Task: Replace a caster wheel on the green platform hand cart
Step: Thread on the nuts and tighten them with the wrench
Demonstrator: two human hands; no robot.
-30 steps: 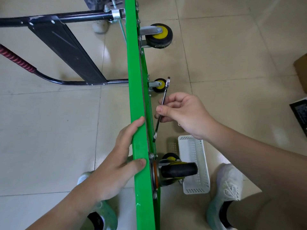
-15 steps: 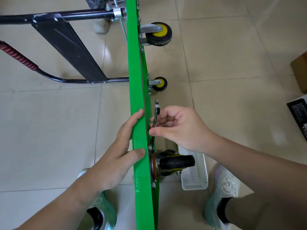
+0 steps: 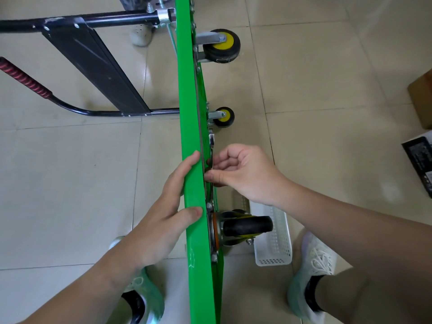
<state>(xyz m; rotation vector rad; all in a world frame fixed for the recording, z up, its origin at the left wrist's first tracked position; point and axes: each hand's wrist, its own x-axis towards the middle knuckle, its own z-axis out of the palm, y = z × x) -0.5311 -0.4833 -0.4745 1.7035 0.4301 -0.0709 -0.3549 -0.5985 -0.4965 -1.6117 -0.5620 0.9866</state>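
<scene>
Looking straight down at a green platform hand cart [image 3: 187, 90] stood on its long edge on a tiled floor, with the underside facing right. The left hand [image 3: 163, 213] steadies the deck, its grip clamped over the top edge with the thumb across it and the fingers along the far face. The right hand [image 3: 243, 174] has its grip pinched on a slim metal wrench [image 3: 211, 142] held flat against the underside. The wrench's lower end reaches down towards the top bolt of the nearest caster wheel [image 3: 247, 226].

That caster, black-tyred on a silver bracket, sits bolted to the deck directly below the right hand. It looks fully mounted, so the job appears to be at the bolt-turning stage. Whether this is the old wheel coming off or the new one being tightened cannot be told. No spare wheel is in view. Two yellow-hubbed casters [image 3: 223, 45] [image 3: 224, 116] stay fitted further along.

A white perforated basket [image 3: 278, 249] lies on the floor just behind the wheel. A dark printed card [image 3: 420, 157] at the right edge carries writing too small to read; no other label or brand shows.
</scene>
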